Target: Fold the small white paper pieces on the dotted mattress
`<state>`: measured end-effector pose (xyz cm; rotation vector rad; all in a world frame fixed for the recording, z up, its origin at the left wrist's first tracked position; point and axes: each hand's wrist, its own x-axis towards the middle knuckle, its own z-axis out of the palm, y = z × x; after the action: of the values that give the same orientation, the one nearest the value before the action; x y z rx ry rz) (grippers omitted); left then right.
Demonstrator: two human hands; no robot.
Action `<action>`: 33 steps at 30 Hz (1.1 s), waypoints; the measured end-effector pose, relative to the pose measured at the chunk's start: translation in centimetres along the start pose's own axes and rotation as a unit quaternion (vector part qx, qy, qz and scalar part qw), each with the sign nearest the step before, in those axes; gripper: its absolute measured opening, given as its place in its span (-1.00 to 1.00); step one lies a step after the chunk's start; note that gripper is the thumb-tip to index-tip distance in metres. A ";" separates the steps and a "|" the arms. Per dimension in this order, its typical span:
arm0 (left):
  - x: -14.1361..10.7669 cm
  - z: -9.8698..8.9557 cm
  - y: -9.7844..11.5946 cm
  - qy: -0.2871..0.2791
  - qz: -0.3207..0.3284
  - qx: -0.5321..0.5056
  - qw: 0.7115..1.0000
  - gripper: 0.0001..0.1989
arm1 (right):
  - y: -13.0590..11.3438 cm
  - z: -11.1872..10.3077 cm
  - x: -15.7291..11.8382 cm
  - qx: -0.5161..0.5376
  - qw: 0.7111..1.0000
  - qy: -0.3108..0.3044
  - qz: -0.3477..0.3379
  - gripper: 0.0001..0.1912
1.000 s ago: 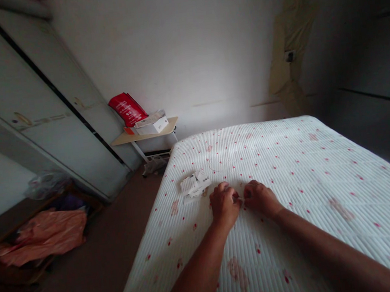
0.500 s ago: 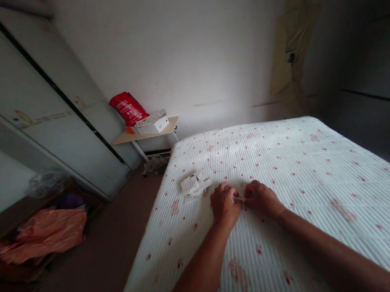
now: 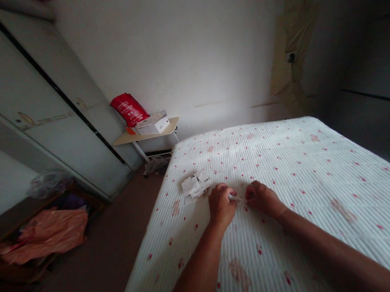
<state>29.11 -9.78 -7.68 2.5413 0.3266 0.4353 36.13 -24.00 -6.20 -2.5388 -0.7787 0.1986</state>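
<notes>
Left of where it was half a second ago, the person's left hand (image 3: pixel 221 202) has eased slightly away from the right hand (image 3: pixel 263 198), and more of a thin pale strip (image 3: pixel 238 199) now shows between them. From where I stand, the left hand is curled nearly closed, its thumb and fingers pinching one end; the right, also bunched, seems to have the other end at its fingertips, though its grip is partly hidden. So the strip lies just right of the left thumb and runs across to the right fingers, low over the bed (image 3: pixel 287 164); being pinched from both sides probably keeps such a flimsy thing straight. Just beyond the left hand, a loose pile of printed paper scraps (image 3: pixel 197 184) lies on the cover, perhaps put there to be within easy reach. Past the bed's far left corner, a small table (image 3: pixel 124 138) holds a white box (image 3: pixel 160 125) and a red bag (image 3: pixel 129 109), both against the wall (image 3: pixel 188 49).
</notes>
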 end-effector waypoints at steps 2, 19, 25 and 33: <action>0.0 0.0 0.0 0.003 -0.001 -0.003 1.000 -0.78 | 0.1 -0.1 0.0 0.004 1.000 0.000 -0.006 -0.91; -0.1 0.4 -0.1 0.029 -0.007 -0.014 0.999 -0.63 | -1.2 0.4 -0.6 -0.055 0.997 0.036 0.030 -0.89; -0.2 0.4 -0.2 0.042 -0.009 -0.024 0.999 -0.62 | -0.4 0.2 -0.5 -0.020 0.999 0.030 0.022 -0.91; -0.5 0.5 -0.2 0.075 -0.004 -0.029 0.997 -0.61 | 0.6 0.5 -1.0 0.086 0.989 0.056 -0.110 -0.75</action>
<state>28.79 -9.94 -8.30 2.4564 0.3743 0.6254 35.43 -24.83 -6.89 -2.2615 -0.9461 0.0486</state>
